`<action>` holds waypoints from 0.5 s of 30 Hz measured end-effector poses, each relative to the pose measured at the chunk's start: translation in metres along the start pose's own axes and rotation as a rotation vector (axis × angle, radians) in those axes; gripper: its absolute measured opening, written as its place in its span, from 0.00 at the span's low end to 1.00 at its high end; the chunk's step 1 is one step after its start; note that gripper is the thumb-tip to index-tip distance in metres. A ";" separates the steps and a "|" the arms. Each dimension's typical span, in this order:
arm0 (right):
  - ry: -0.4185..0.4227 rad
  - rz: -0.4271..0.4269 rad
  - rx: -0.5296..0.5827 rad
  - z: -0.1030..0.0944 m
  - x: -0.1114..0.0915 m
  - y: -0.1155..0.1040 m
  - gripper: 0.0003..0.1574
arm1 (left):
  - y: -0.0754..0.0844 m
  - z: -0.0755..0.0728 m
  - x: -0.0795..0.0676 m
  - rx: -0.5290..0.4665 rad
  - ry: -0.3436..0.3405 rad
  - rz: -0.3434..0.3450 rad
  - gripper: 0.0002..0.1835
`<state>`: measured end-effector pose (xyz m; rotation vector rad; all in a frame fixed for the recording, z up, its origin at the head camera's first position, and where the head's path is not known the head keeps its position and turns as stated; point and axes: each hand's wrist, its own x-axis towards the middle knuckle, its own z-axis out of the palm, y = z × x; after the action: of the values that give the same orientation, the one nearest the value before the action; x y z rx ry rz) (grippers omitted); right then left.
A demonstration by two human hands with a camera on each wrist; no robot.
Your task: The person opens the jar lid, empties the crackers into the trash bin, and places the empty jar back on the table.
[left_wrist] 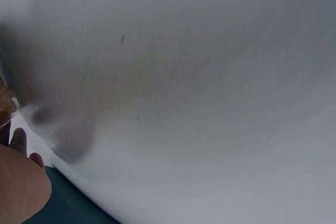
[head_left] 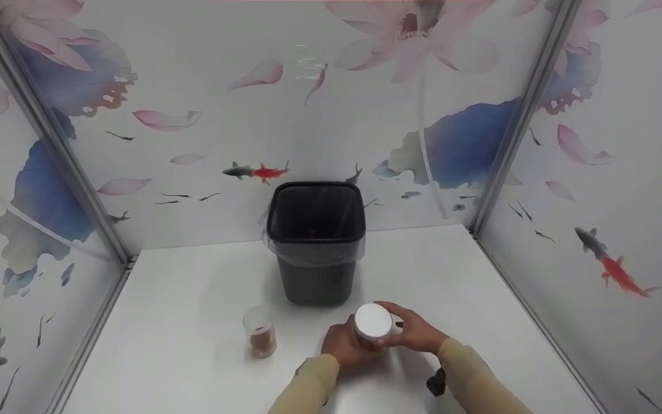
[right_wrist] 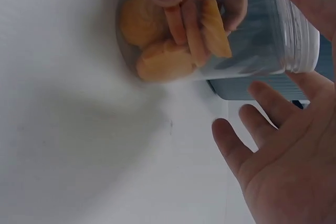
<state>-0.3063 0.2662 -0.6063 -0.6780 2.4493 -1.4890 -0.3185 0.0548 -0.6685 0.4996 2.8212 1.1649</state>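
A clear jar (right_wrist: 241,51) with orange, biscuit-like pieces (right_wrist: 165,61) inside stands near the front of the table. Its white screw lid (head_left: 373,320) is on top. My left hand (head_left: 345,348) grips the jar's lower body, and its fingers partly cover the contents in the right wrist view. Thumb and forefinger of my right hand (head_left: 417,332) hold the lid's rim from either side, while the other fingers (right_wrist: 231,142) stretch out beside the jar. In the left wrist view only part of the left hand (left_wrist: 23,182) shows at the lower left.
A black bin (head_left: 316,276) with a clear plastic liner (head_left: 314,253) stands behind the hands. To their left is a second clear container (head_left: 260,332) with something brownish low inside. Printed panels (head_left: 193,190) enclose the white table (head_left: 181,299) at the back and sides.
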 end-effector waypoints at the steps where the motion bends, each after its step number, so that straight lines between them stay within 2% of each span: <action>1: -0.010 0.000 0.003 -0.002 0.001 -0.001 0.52 | 0.001 -0.001 0.000 0.002 -0.002 -0.002 0.50; 5: 0.001 0.010 -0.011 -0.001 0.000 -0.003 0.54 | 0.000 -0.002 0.001 0.016 -0.001 0.003 0.51; 10: 0.080 0.041 -0.038 0.008 -0.007 -0.004 0.57 | -0.001 0.000 0.001 0.039 0.016 0.032 0.52; 15: 0.152 0.031 -0.040 0.018 -0.010 -0.005 0.56 | 0.000 -0.001 0.000 0.054 0.031 0.049 0.47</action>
<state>-0.2890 0.2547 -0.6117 -0.5498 2.5951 -1.5356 -0.3185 0.0535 -0.6677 0.5623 2.8894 1.1163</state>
